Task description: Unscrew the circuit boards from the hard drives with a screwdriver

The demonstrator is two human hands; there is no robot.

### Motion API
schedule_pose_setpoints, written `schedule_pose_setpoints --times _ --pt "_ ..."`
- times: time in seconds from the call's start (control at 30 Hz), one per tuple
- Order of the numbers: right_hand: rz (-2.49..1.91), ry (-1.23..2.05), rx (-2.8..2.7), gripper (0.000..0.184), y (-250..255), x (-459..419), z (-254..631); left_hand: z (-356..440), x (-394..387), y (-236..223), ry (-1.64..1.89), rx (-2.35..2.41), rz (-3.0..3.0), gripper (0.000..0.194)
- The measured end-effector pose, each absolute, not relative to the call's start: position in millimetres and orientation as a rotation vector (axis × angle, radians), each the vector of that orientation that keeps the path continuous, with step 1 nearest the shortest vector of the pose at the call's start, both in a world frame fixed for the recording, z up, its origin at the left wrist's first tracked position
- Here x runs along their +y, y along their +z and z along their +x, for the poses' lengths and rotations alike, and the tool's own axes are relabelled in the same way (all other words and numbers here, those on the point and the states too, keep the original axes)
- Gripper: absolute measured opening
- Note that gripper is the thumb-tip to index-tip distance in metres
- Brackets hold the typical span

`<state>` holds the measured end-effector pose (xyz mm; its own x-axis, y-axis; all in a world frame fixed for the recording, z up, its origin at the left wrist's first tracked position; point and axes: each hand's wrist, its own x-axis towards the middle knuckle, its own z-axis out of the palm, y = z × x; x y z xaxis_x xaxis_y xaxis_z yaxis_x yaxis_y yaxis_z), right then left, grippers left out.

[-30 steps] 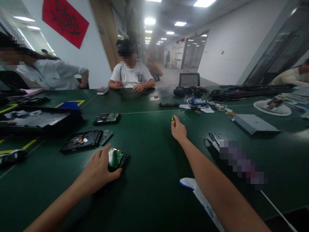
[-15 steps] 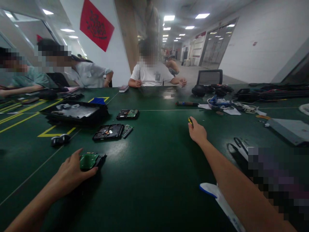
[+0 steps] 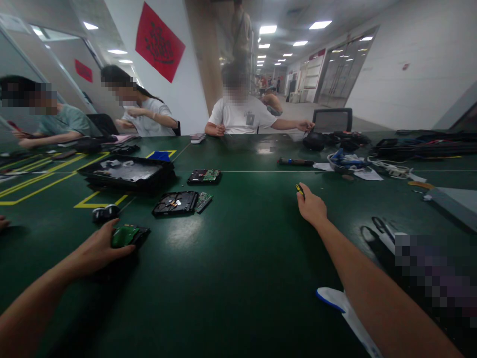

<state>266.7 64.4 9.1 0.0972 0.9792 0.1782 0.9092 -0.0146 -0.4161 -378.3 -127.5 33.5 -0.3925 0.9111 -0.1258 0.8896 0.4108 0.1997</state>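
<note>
My left hand (image 3: 99, 248) is closed around the edges of a hard drive (image 3: 128, 236), its green circuit board facing up. The palm and fingers cover part of the drive, and I cannot tell whether it touches the table. My right hand (image 3: 312, 206) is closed on a screwdriver (image 3: 299, 189); only its yellow-and-black handle end shows, the rest being hidden in the fist. Beyond my left hand lie an opened black drive casing (image 3: 175, 203) and a loose circuit board (image 3: 203, 202). Farther back is another hard drive (image 3: 203, 176).
A black tray (image 3: 126, 171) holds pale scraps at the left, with black rolls (image 3: 106, 213) before it. A pen-like tool (image 3: 296, 162), blue-and-white cables (image 3: 345, 161) and a grey metal box (image 3: 452, 201) lie to the right. A white-and-blue strip (image 3: 331, 296) passes under my right forearm. People sit opposite.
My left hand has carried the hard drive leftward. My right hand keeps its place and grip. The view has turned slightly left, and the person opposite has stretched an arm toward the black items.
</note>
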Motion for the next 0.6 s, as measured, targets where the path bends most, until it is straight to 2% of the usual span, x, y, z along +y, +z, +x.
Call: schedule_pose_setpoints --times 0.1,0.17,0.23,0.4,0.6 --pt "-1.986 0.213 -1.846 0.059 9.6 65.0 265.6 -364.6 -109.3 38.8 -0.039 2.512 1.844 0.097" --pt "-2.003 0.201 -1.847 0.059 9.6 65.2 265.1 -339.8 -92.6 41.6 -0.038 2.412 2.003 0.084" --pt "-2.006 0.192 -1.853 0.06 9.5 65.1 264.9 -306.1 -73.5 39.9 -0.005 2.317 2.117 0.079" --pt "-2.02 0.207 -1.853 0.059 9.8 64.0 265.5 -231.7 -33.9 15.6 0.057 2.321 2.2 0.103" --pt "-1.996 0.267 -1.828 0.059 12.5 64.2 266.2 -209.2 -20.8 -5.4 0.089 2.402 2.141 0.109"
